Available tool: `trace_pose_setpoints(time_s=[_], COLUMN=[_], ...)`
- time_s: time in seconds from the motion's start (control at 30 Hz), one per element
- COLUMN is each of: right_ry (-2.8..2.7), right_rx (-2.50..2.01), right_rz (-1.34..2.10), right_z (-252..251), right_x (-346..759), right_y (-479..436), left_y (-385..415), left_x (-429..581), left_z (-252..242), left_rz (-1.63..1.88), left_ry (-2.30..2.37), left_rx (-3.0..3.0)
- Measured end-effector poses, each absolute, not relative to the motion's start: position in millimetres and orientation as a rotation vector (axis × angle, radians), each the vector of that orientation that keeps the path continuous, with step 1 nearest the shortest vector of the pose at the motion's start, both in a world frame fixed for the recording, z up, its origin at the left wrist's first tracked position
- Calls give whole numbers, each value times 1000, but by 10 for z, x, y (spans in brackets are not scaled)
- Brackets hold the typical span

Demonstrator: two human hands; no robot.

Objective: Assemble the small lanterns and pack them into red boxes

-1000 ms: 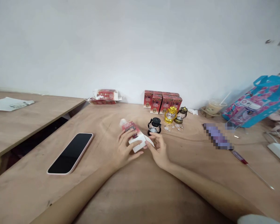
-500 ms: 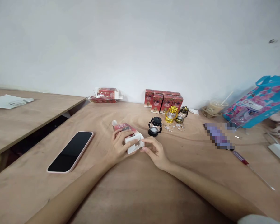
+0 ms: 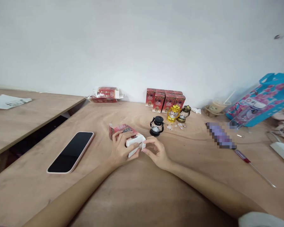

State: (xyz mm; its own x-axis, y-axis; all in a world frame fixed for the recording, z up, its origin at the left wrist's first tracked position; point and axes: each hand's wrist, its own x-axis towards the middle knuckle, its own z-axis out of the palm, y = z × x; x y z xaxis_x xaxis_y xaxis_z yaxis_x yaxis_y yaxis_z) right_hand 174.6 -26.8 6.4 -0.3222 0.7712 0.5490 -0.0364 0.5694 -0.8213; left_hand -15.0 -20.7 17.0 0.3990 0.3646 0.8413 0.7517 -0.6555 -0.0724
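Note:
A small red and white carton [image 3: 125, 133] lies on its side on the wooden table [image 3: 142, 189]. My left hand [image 3: 121, 149] is wrapped over its near part. My right hand [image 3: 156, 151] pinches the white flap at the carton's right end with thumb and fingers. Just behind the carton stands a small black lantern [image 3: 156, 125].
A black phone [image 3: 71, 152] lies to the left. At the back stand several red boxes [image 3: 165, 101], a gold lantern [image 3: 173, 113] and a dark lantern [image 3: 184, 113]. A screwdriver [image 3: 251, 165], a drink cup [image 3: 217, 107] and a blue flowered bag [image 3: 262, 101] are on the right. A second table [image 3: 26, 119] stands left.
The carton has come down and to the left, from tilted up to lying flatter on the table. Its white end flap, open before, is now pressed in by my right fingers.

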Motion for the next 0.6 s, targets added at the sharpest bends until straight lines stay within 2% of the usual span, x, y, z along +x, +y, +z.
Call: trace_pose_setpoints(time_s=[0.4, 0.6], right_ry=[-1491, -1418], right_rx=[-612, -653], right_rz=[1196, 1206], right_z=[38, 41], right_x=[1631, 1602], right_y=[-349, -332], left_y=[-283, -264], left_x=[-75, -54], left_z=[244, 234], left_rz=[-1171, -1218], left_ry=[-903, -926], left_rx=[-2216, -2253])
